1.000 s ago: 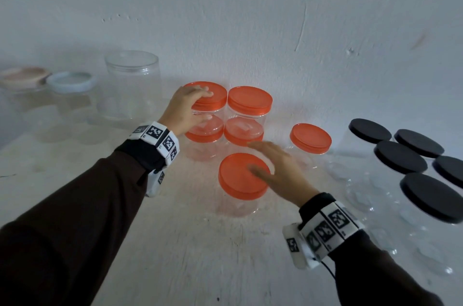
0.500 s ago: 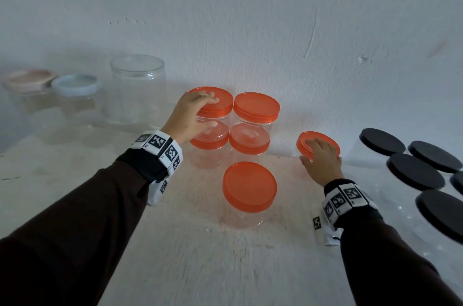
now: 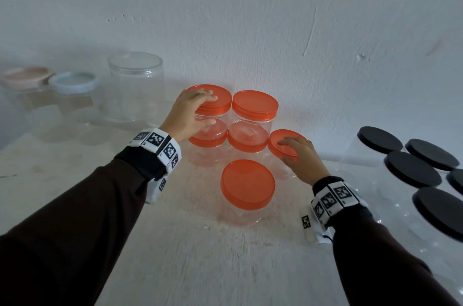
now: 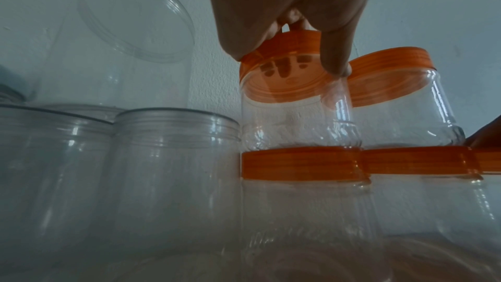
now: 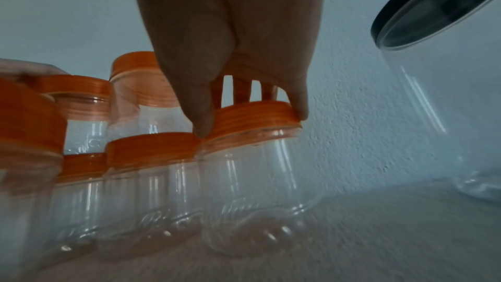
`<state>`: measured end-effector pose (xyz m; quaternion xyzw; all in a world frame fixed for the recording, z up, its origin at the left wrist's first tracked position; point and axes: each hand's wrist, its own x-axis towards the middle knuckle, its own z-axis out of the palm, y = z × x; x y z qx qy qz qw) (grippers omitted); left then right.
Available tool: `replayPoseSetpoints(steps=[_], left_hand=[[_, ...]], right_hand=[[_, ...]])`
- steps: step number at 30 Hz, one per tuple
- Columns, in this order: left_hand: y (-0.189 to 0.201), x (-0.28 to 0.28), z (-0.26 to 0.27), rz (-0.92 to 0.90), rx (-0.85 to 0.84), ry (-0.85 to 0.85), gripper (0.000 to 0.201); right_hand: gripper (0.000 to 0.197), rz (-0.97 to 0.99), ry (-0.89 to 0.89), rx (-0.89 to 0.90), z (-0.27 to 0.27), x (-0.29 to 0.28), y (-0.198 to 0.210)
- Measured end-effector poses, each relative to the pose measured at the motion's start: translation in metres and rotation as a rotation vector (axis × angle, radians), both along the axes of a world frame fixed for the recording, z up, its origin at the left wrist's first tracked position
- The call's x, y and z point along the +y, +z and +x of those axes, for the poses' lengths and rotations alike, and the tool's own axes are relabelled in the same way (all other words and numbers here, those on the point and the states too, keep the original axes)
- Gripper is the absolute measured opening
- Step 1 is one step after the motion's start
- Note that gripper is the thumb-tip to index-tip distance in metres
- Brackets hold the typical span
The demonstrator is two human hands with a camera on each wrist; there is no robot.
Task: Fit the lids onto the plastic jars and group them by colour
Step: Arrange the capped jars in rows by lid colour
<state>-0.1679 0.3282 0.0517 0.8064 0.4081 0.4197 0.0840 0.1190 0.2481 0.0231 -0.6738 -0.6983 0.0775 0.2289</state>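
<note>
Two stacks of two clear jars with orange lids stand by the wall. My left hand (image 3: pixel 204 110) grips the upper left jar (image 3: pixel 213 127) by its orange lid (image 4: pixel 287 46), fingers on top and thumb on the side. My right hand (image 3: pixel 288 151) holds a fifth orange-lidded jar (image 5: pixel 252 179) by its lid (image 3: pixel 276 139); this jar leans and sits right beside the right stack (image 3: pixel 253 120). Another orange-lidded jar (image 3: pixel 248 184) stands alone in front, between my hands.
Several clear jars with black lids (image 3: pixel 411 167) crowd the right side. At the back left stand a tall clear jar (image 3: pixel 135 87), a blue-lidded jar (image 3: pixel 72 81) and a pink-lidded one (image 3: pixel 25 76). The white wall runs close behind the stacks.
My right hand left the front jar, reached right, took the lone orange-lidded jar by its lid and brought it left against the stacks. My left hand stayed on the upper left jar.
</note>
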Motion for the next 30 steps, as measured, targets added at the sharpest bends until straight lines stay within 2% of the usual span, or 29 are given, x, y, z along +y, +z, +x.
replayPoseSetpoints(steps=[14,20,22,25,28,30], left_hand=[[0.001,-0.001,0.001,0.013,-0.001,0.002,0.051],[0.002,-0.002,0.001,0.002,0.001,0.002,0.051],[0.003,-0.003,0.001,0.003,0.004,0.003,0.051],[0.002,-0.003,0.001,0.007,0.0,0.006,0.052],[0.002,-0.003,0.001,0.004,0.011,0.004,0.052],[0.002,-0.002,0.001,0.007,0.016,0.0,0.052]], right_hand=[[0.038,0.024,-0.025,-0.016,-0.001,0.009,-0.005],[0.042,-0.146,-0.043,-0.138,-0.003,0.005,0.003],[0.039,-0.057,-0.014,-0.087,-0.007,0.001,0.007],[0.027,0.191,0.115,0.146,-0.022,-0.016,0.011],[0.028,0.156,0.248,0.22,-0.042,-0.04,0.014],[0.043,0.016,0.327,0.19,-0.053,-0.051,0.012]])
